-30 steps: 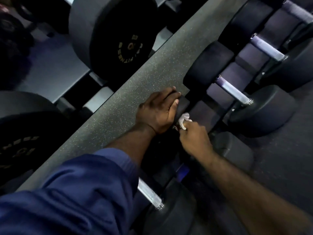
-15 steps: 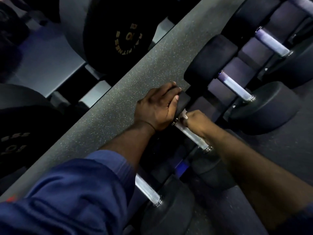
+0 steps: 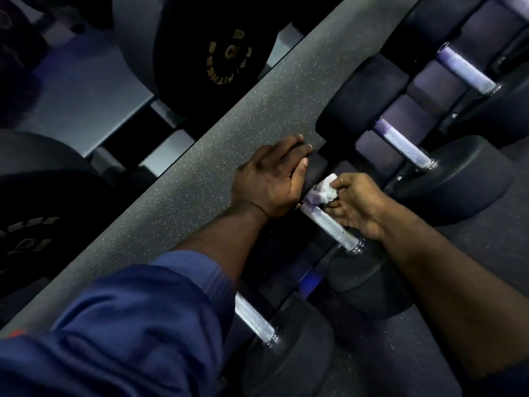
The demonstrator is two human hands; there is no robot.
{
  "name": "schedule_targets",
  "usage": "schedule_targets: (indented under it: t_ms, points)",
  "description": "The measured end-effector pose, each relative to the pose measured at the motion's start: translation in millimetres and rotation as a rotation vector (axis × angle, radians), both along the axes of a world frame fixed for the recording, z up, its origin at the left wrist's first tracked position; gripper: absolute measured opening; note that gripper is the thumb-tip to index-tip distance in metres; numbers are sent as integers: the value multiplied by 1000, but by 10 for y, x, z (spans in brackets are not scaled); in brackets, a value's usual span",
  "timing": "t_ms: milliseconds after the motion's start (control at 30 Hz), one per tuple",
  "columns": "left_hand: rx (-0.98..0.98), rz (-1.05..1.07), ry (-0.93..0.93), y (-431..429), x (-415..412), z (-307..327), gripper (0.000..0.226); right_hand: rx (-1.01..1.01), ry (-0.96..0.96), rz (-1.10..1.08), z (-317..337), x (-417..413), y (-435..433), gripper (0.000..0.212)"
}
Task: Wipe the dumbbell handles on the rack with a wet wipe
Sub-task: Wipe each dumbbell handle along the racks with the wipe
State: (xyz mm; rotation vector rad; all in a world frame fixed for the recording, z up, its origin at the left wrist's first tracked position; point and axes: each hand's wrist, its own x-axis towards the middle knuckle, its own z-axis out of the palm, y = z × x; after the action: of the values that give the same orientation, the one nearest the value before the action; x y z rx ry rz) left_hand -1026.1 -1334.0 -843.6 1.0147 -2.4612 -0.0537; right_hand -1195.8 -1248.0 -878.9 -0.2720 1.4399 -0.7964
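Room: a dim gym with bluish light; dark speckled floor (image 3: pixel 486 247) on the right.
Rack: a grey speckled rack (image 3: pixel 229 133) shelf runs diagonally from lower left to upper right.
Dumbbells: a row of black ones lies just right of that shelf, chrome bars side by side.
Handle: the middle handle (image 3: pixel 332 227) is knurled and mostly bare.
Wipe: the white, bunched wipe (image 3: pixel 325 190) sits on the handle's far end, touching the far head (image 3: pixel 316 170).
Left hand: the left hand (image 3: pixel 272 179) grips the far head, fingers curled over its top.
Right hand: the right hand (image 3: pixel 357 204) pinches the wipe between thumb and fingers, pressing it to the bar.
Near head: the near head (image 3: pixel 363 285) lies below the right wrist.
Neighbours: one bar (image 3: pixel 406 147) lies further right, another (image 3: pixel 254 319) nearer the camera.
Upper left: large black weights (image 3: pixel 223 61) with gold lettering.
Sleeve: a blue sleeve (image 3: pixel 128 325) covers the left arm.
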Motion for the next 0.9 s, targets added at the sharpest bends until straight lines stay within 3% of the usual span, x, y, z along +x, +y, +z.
schedule_targets:
  t_ms: [67, 133, 200, 267, 333, 500, 600, 733, 900]
  points:
    - [-7, -1, 6, -3, 1, -8, 35, 19, 11, 8, -32, 4, -14, 33]
    - [-12, -4, -2, -3, 6, -16, 36, 8, -8, -20, -6, 138, -88, 6]
    - [-19, 0, -13, 2, 8, -12, 36, -14, -77, -87, -33, 269, -143, 25]
    - [-6, 7, -23, 3, 12, 15, 36, -82, -71, -74, -64, 343, -115, 28]
    - [1, 6, -40, 20, 10, 38, 36, -154, 118, 39, -94, 293, -9, 22]
    - [-2, 8, -32, 12, 9, 27, 37, -392, 842, 233, -49, 287, 228, 9]
    - [-10, -5, -22, 22, 5, 20, 35, -516, 1147, 134, 60, 497, 270, 5]
    - [-12, -7, -14, 12, 16, 23, 35, -362, 1145, -21, -61, 729, 295, 15]
    - [-7, -5, -12, 14, 10, 12, 35, -592, 1090, 21, -136, 865, 507, 12]
